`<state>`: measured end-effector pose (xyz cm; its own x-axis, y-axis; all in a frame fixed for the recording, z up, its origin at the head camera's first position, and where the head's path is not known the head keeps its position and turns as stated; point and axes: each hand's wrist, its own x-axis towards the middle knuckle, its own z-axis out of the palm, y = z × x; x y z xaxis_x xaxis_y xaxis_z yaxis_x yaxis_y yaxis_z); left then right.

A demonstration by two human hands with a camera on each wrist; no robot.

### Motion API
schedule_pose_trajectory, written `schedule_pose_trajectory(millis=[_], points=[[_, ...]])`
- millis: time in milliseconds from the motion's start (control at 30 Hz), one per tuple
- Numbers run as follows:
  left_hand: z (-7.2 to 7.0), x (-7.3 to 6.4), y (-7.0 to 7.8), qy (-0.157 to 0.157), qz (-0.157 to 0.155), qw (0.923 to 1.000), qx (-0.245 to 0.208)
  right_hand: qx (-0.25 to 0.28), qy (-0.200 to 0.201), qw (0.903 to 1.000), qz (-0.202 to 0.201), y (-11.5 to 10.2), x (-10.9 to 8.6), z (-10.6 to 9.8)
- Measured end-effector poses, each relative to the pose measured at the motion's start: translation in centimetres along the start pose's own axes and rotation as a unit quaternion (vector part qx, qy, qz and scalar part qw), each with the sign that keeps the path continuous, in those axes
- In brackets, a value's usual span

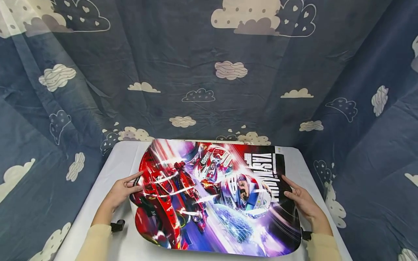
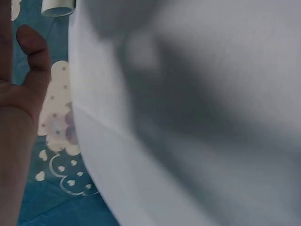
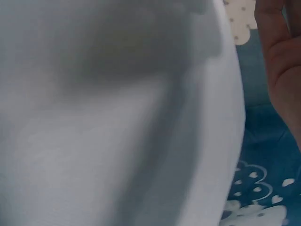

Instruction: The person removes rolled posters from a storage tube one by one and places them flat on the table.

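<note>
A glossy poster [image 1: 202, 203], printed with red racing cars and helmeted drivers, spreads between both hands over the white-covered table. Its left and right sides curl downward. At its left edge, my left hand [image 1: 119, 192] pinches the sheet between thumb and fingers. My right hand [image 1: 302, 199] grips the opposite edge the same way, beside the large white lettering. In the left wrist view, part of the left hand [image 2: 28, 89] shows next to the sheet's pale underside; the right hand [image 3: 284, 61] appears likewise in the right wrist view.
A white cloth covers the table [image 1: 107, 170]. Dark blue fabric [image 1: 183, 47] with cloud prints hangs behind and on both sides. The open end of a white tube [image 2: 58, 8] shows at the top of the left wrist view. Black wrist straps [image 1: 117, 225] sit at the cuffs.
</note>
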<state>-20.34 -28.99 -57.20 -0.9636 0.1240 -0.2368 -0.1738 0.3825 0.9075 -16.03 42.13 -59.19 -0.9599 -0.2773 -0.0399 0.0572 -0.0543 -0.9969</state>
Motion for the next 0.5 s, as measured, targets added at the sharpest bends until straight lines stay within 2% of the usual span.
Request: schedule_pose_trajectory(millis=[233, 333, 400, 500], points=[[-1.7, -1.8, 1.3, 0.031, -0.004, 0.9995, 0.005, -0.018, 0.011, 0.9998, 0.001, -1.5, 0.3, 0.7], [-2.0, -2.4, 2.0, 0.046, 0.009, 0.9989, 0.006, -0.07, 0.038, 0.9968, 0.005, -2.2, 0.1, 1.0], [-2.0, -2.6, 2.3, 0.063, 0.029, 0.9975, 0.008, -0.131, 0.064, 0.9893, 0.01, -2.6, 0.0, 1.2], [-1.5, -2.8, 2.6, 0.093, 0.071, 0.9932, -0.004, -0.205, 0.112, 0.9719, 0.029, -3.0, -0.2, 1.4]])
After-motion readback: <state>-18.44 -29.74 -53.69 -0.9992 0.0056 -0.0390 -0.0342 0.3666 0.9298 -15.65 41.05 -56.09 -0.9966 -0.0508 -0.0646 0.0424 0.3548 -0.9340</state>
